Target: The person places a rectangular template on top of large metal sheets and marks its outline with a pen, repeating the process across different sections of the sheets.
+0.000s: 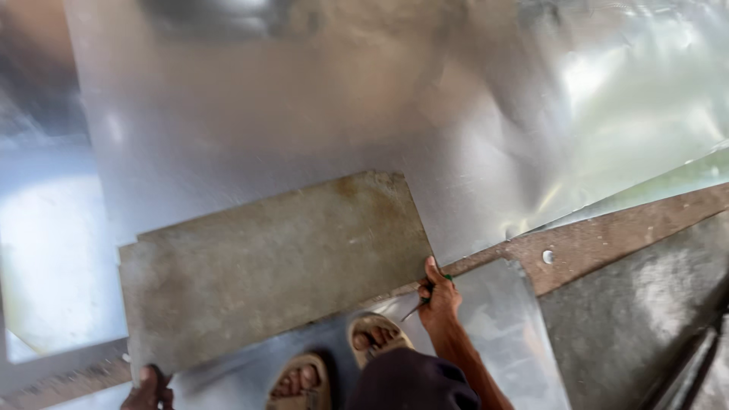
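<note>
My right hand grips a thin green-handled scriber, fingers closed around it, at the lower right corner of the dull grey template plate. My left hand pinches the plate's lower left corner. The plate lies flat on shiny sheet metal, above my sandalled feet.

Sheet-metal workshop, work done at floor level. Large shiny metal sheets cover the ground; a dull grey cut panel and rusty flat bar lie on top.
</note>
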